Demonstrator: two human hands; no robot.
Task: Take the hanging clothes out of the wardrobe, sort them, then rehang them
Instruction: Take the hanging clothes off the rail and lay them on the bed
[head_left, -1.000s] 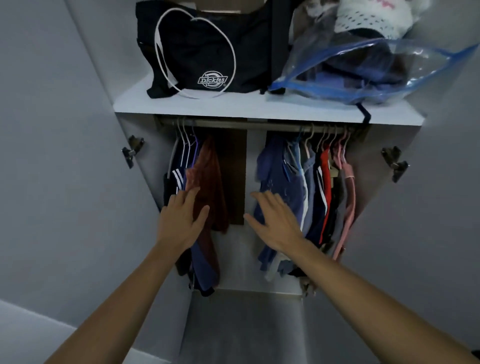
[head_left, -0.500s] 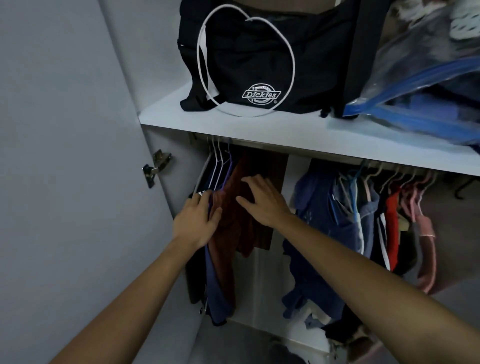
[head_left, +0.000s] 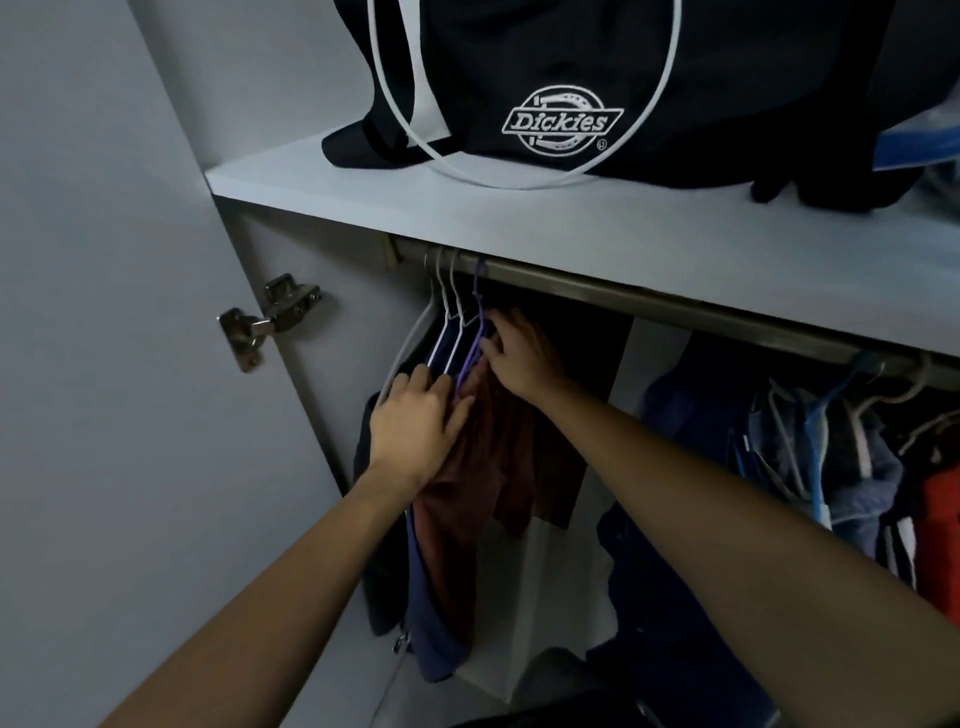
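A small group of clothes hangs at the left end of the metal rail (head_left: 649, 299): dark navy pieces on white hangers (head_left: 451, 332) and a rust-brown garment (head_left: 483, 467) on a purple hanger (head_left: 475, 343). My left hand (head_left: 415, 423) rests against the front of this group, fingers curled onto the fabric below the hangers. My right hand (head_left: 522, 351) reaches in from the right, and its fingers touch the purple hanger's shoulder. A second bunch of blue, grey and red clothes (head_left: 841, 478) hangs farther right on the same rail.
A white shelf (head_left: 519, 218) lies just above the rail, holding a black Dickies bag (head_left: 561, 88) and a blue-edged plastic bag (head_left: 919, 150). The open left door (head_left: 104, 364) with its metal hinge (head_left: 265, 319) stands close on the left.
Both hands moved up and left onto the left group of clothes; my right hand left the right bunch and now reaches the purple hanger. The view has come closer.
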